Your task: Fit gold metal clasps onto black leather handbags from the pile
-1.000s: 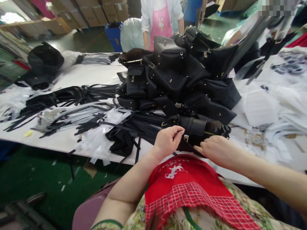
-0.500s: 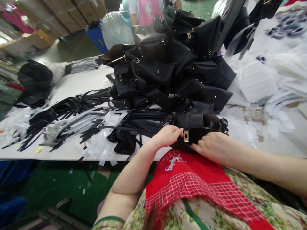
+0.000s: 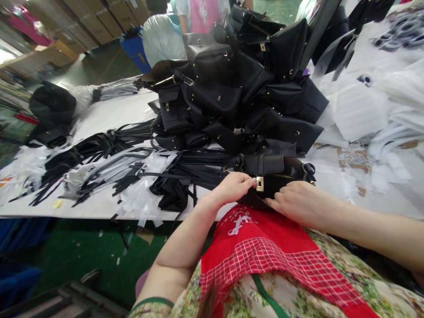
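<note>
A black handbag (image 3: 274, 170) with a gold clasp (image 3: 259, 183) lies at the near edge of the white table (image 3: 109, 117), right in front of me. My left hand (image 3: 233, 187) pinches the bag's front flap just left of the clasp, fingers closed. My right hand (image 3: 300, 204) grips the bag's lower right edge, fingers curled on it. Behind the bag rises a big heap of black handbags (image 3: 238, 88).
Bundles of black straps (image 3: 99, 150) and white paper strips (image 3: 142, 194) spread left of the bag. White packing paper (image 3: 364, 110) covers the right side. A person in a pink apron (image 3: 205, 13) stands across the table. Cardboard boxes (image 3: 99, 17) line the far wall.
The view shifted down and closer to the table. My left hand moved from a raised pinch onto the bag's flap beside the clasp; the right hand stayed on the bag.
</note>
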The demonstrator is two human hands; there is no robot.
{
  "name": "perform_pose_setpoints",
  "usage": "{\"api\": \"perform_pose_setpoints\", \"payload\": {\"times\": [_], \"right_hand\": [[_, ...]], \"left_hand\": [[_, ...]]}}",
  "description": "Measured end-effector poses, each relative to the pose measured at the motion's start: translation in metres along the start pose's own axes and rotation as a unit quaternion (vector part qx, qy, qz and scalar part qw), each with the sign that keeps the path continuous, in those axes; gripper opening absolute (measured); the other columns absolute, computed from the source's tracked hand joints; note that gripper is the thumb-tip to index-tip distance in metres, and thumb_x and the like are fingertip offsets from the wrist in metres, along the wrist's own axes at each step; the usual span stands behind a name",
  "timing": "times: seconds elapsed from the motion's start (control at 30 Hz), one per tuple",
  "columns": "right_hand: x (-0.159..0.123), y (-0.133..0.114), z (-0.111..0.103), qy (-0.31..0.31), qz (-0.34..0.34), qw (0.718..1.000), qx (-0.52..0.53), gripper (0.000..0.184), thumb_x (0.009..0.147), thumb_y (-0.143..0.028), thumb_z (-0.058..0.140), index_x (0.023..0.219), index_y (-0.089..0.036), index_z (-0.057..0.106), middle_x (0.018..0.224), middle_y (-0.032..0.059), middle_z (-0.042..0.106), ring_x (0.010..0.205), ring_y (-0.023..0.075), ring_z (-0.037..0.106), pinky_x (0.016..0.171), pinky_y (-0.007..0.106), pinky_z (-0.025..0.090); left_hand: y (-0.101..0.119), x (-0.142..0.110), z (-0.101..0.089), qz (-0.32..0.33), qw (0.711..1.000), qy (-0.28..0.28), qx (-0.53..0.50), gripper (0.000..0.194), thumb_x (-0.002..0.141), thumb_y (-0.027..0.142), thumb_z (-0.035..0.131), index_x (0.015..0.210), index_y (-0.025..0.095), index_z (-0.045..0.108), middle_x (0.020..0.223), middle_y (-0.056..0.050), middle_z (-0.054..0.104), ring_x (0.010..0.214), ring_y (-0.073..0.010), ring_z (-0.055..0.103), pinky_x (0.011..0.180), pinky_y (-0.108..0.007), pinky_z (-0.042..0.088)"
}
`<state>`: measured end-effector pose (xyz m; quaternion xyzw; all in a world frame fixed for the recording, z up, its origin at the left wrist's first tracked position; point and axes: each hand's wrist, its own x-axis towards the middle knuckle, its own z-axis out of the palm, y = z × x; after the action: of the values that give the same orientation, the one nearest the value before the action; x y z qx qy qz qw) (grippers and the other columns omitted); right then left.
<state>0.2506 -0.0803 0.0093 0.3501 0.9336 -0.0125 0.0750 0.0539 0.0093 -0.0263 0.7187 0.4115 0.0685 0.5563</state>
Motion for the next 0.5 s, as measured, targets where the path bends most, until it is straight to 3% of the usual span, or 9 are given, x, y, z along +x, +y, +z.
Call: {"api": "perform_pose_setpoints", "payload": {"times": [0.33, 0.4, 0.5], "right_hand": [[-0.001, 0.009, 0.002, 0.007, 0.016, 1.000, 0.018, 0.022, 0.082, -0.009, 0.055, 0.097, -0.019, 0.069, 0.065, 0.0032, 0.068, 0.055, 0.0189, 0.062, 0.053, 0.031, 0.030], [-0.005, 0.020, 0.001, 0.004, 0.024, 0.999, 0.041, 0.026, 0.084, -0.009, 0.053, 0.100, -0.022, 0.069, 0.065, 0.0018, 0.068, 0.057, 0.0190, 0.063, 0.054, 0.030, 0.032], [-0.011, 0.043, -0.006, 0.020, 0.034, 0.993, 0.116, 0.024, 0.087, -0.014, 0.051, 0.096, -0.026, 0.070, 0.070, 0.0004, 0.069, 0.063, 0.0183, 0.064, 0.059, 0.030, 0.038]], "left_hand": [[0.002, 0.002, 0.002, 0.006, 1.000, 0.011, -0.023, 0.034, 0.087, 0.039, 0.050, 0.076, 0.014, 0.071, 0.048, 0.004, 0.048, 0.045, -0.0086, 0.038, 0.047, -0.022, 0.028], [0.003, 0.000, 0.001, 0.020, 0.998, 0.042, -0.043, 0.031, 0.087, 0.036, 0.052, 0.082, 0.014, 0.073, 0.049, 0.004, 0.050, 0.046, -0.0090, 0.041, 0.048, -0.022, 0.031], [0.003, -0.003, -0.005, 0.047, 0.986, 0.131, -0.091, 0.029, 0.087, 0.036, 0.054, 0.093, 0.015, 0.073, 0.053, 0.002, 0.056, 0.051, -0.0106, 0.049, 0.053, -0.022, 0.038]]}}
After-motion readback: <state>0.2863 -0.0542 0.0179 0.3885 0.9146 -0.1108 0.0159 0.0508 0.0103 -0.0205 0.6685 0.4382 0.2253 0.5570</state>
